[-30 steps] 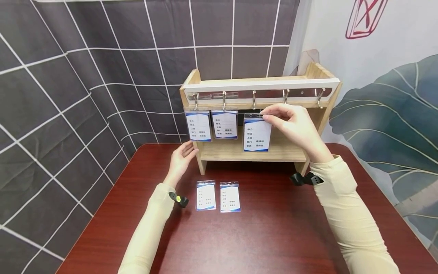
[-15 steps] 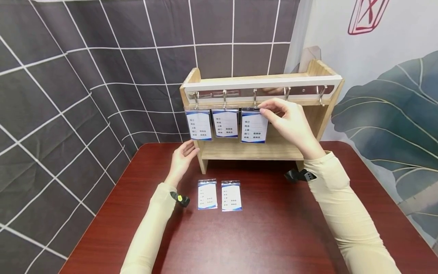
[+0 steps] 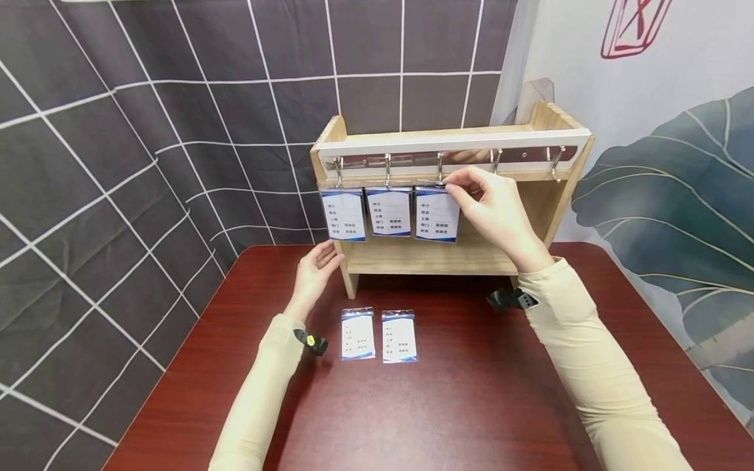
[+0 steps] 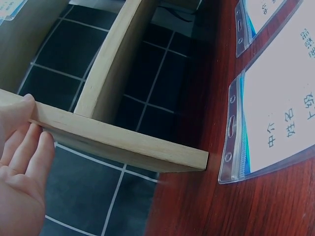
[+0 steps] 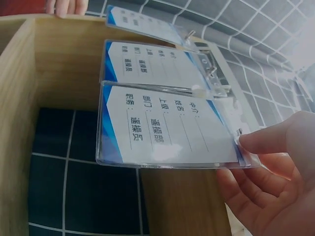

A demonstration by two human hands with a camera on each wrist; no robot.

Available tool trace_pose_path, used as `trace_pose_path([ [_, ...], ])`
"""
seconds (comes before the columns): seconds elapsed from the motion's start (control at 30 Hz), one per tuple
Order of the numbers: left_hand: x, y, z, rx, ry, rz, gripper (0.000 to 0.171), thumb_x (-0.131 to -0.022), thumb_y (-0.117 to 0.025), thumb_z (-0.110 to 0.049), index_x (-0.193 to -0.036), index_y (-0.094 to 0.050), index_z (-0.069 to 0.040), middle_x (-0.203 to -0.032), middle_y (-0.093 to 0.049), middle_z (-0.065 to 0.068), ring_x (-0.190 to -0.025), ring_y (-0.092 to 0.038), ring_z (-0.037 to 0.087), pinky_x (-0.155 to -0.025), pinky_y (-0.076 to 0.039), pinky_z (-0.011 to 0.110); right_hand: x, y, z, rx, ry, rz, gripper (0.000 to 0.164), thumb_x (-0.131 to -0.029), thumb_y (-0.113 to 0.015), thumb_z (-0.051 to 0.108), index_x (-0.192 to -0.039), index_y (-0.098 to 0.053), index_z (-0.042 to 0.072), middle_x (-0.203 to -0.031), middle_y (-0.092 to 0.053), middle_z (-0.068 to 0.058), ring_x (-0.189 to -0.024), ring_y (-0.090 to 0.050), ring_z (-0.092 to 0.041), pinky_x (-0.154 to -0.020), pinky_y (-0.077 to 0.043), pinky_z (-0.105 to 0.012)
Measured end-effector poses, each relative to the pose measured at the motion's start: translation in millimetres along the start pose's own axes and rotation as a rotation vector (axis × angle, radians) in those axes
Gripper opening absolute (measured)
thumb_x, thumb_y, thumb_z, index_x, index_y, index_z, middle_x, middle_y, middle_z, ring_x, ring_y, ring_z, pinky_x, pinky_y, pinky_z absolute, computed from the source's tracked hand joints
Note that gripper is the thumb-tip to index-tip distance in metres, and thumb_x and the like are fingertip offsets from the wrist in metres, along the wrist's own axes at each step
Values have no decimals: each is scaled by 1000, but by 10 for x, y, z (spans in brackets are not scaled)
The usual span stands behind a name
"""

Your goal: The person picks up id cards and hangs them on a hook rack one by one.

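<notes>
My right hand (image 3: 495,203) pinches the top right corner of a clear-sleeved name badge (image 3: 437,216). The badge's top edge is at the middle hook (image 3: 440,167); my fingers partly cover that spot, so whether the hook is through the slot I cannot tell. Left of it, two similar badges, the outer badge (image 3: 343,216) and the inner badge (image 3: 389,212), hang from the first two hooks. My left hand (image 3: 312,278) touches the left side panel (image 4: 123,135) of the wooden rack, its fingers extended and relaxed, holding no badge.
Two more badges, a left badge (image 3: 357,335) and a right badge (image 3: 399,337), lie face up on the red-brown table (image 3: 459,405) before the wooden rack (image 3: 436,265). Two hooks, including the far right hook (image 3: 556,163), carry no badge. A grid-patterned cloth (image 3: 206,131) hangs behind.
My right hand has moved the badge up and slightly left, from below the rail to the middle hook. My left hand has stayed by the rack's left panel.
</notes>
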State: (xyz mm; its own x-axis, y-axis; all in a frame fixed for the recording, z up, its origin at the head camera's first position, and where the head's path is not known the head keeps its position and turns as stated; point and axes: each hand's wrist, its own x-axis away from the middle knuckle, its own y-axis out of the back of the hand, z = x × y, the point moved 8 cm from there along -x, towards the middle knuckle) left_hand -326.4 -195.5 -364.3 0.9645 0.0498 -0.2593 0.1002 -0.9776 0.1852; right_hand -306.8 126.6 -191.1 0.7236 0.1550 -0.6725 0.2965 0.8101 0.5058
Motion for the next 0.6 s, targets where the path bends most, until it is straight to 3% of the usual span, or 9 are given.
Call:
trace_pose_path([
  [0.23,-156,22,305,8,7,-9,56,-96,-71,-13,-145,-49,4,-147,-50,22,-134,-52,32,-110,-46,37,-22,-14,12,12,16,-17,11,-97,-66,12,-102,-75,7,-95,-75,-7,-78,-62,-15,-71,-46,-20],
  [0.6,-147,25,310,15,2,-21,55,-95,-73,-15,-143,-52,3,-145,-53,22,-133,-54,31,-109,-47,37,-30,-34,28,22,3,-16,11,-97,-63,11,-101,-73,6,-97,-74,-9,-82,-63,-20,-73,-47,-26],
])
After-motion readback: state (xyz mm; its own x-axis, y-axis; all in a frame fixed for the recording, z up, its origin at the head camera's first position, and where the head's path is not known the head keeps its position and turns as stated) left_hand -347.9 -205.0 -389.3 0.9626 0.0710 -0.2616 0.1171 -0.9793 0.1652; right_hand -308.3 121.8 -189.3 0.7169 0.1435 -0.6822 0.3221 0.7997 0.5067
